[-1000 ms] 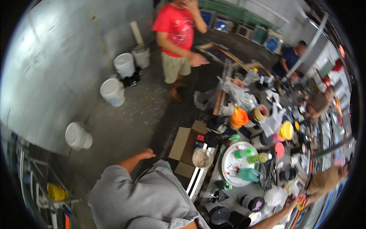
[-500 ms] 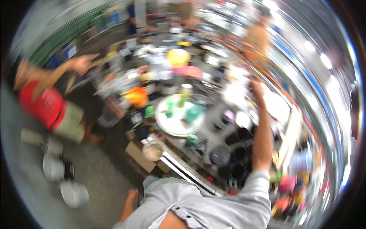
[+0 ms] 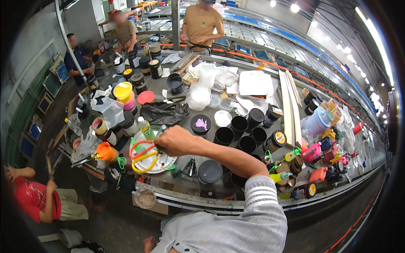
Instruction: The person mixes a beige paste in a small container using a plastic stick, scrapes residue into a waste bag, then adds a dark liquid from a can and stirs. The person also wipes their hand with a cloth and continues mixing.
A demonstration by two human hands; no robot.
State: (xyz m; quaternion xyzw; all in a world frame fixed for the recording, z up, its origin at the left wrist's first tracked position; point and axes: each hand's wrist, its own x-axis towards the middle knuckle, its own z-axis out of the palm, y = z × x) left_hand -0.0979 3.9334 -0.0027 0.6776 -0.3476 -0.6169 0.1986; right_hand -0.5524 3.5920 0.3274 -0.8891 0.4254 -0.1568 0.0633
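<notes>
My right hand (image 3: 171,141) is raised over the cluttered table and closed on a looped red-and-yellow object (image 3: 143,158). Beneath it sit a white round tray (image 3: 162,165) with green bottles, a tall yellow-green bottle (image 3: 145,128) and a black lidded tub (image 3: 209,171) to the right. Low at the lower edge, my left hand (image 3: 149,244) hangs beside my shirt, its fingers partly hidden and too small to judge. A container of beige paste (image 3: 144,198) rests by the table's near rail.
Three co-workers (image 3: 202,25) stand across the table; a person in red (image 3: 33,198) is at left. Black tubs (image 3: 239,126), long boards (image 3: 289,105), coloured jugs (image 3: 316,122) and frames (image 3: 59,71) crowd around. A metal post (image 3: 175,27) rises beyond the table.
My view has swung right, toward the table. My right hand has moved from the table's right side to over the white tray, carrying the red-and-yellow object. The person in red now appears farther left.
</notes>
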